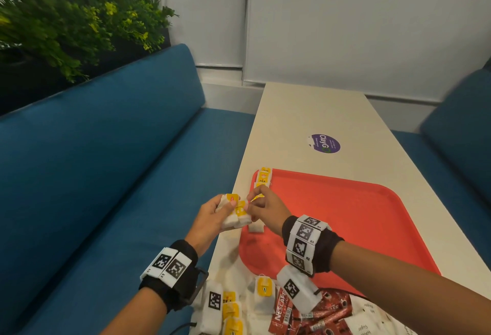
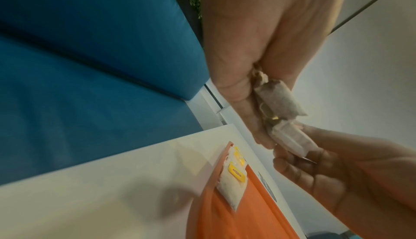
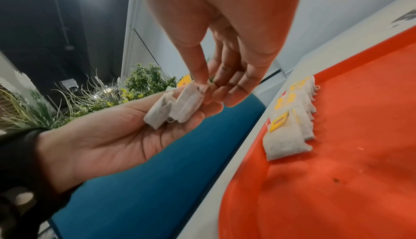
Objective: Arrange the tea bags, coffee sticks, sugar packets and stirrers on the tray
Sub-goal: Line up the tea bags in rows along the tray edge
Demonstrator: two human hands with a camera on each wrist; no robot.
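From the head view we have our left hand [image 1: 212,213] holding a small bunch of tea bags [image 1: 235,213] just off the left edge of the table [image 1: 332,111], fingers curled round them; our right hand [image 1: 267,205] meets it from the tray side, thumb and fingertips pinching at one yellow tag; the red tray [image 1: 358,217] carries a row of tea bags [image 1: 262,179] along its left rim, the rest of its floor bare; near our body lie more loose tea bags [image 1: 263,293], red coffee sticks [image 1: 318,316] and white sugar packets [image 1: 366,318]; we see no stirrers here. From the left wrist view the bunch [image 2: 281,100] sits clamped between our left palm and fingers, and the right hand [image 2: 333,171] comes up from below with its fingers closing on the lowest bag; the tray row [image 2: 231,180] lies beneath, well apart from both hands. From the right wrist view our right thumb and forefinger nip the top of one bag [image 3: 186,104] resting on the left hand [image 3: 108,143], beside a second bag; the laid row [image 3: 290,123] overlaps like tiles against the tray [image 3: 337,180] rim. We judge the tea-bag step is in hand, the other kinds not yet begun; the next move calls for drawing one bag free without tangling its string in the others, then laying it at the near end of the row.
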